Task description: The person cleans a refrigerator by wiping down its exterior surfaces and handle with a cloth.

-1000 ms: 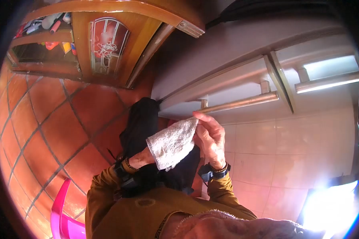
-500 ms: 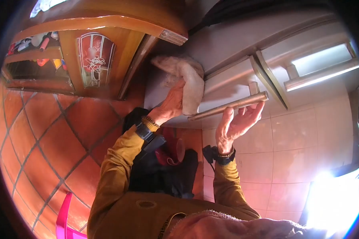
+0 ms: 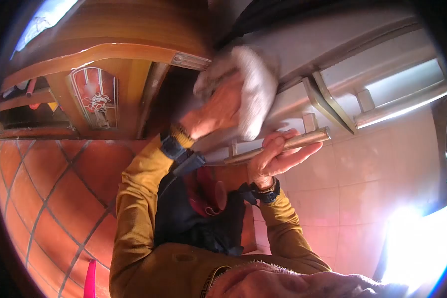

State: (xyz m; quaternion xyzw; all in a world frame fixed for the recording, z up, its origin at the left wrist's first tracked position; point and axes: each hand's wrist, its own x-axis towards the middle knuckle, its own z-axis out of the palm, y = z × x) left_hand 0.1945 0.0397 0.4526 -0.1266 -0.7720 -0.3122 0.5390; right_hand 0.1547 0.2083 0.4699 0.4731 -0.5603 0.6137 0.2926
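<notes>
My left hand [image 3: 218, 107] is closed round a bunched whitish cloth [image 3: 256, 94], slightly blurred, which is against or just in front of the pale grey door panel [image 3: 323, 49]. To its right, my right hand [image 3: 275, 156] is on a metal bar handle [image 3: 308, 139]. The bar passes between the thumb and the fingers, and some fingers stretch out along it. A short bracket joins this handle to the panel. Farther right, a second bar handle [image 3: 402, 104] catches bright light.
A wooden cabinet [image 3: 134, 54] with a decorated glass pane [image 3: 97, 97] stands at the left. Terracotta tiles [image 3: 59, 193] cover the floor, with a pink plastic edge [image 3: 90, 280] low down. Pale tiles [image 3: 357, 198] lie right, beside strong glare. A reddish cup-like object [image 3: 213, 196] is below my hands.
My left hand and the cloth have moved up and slightly right. My right hand has slid left along the bar handle and its fingers have closed more over it. The view has shifted slightly.
</notes>
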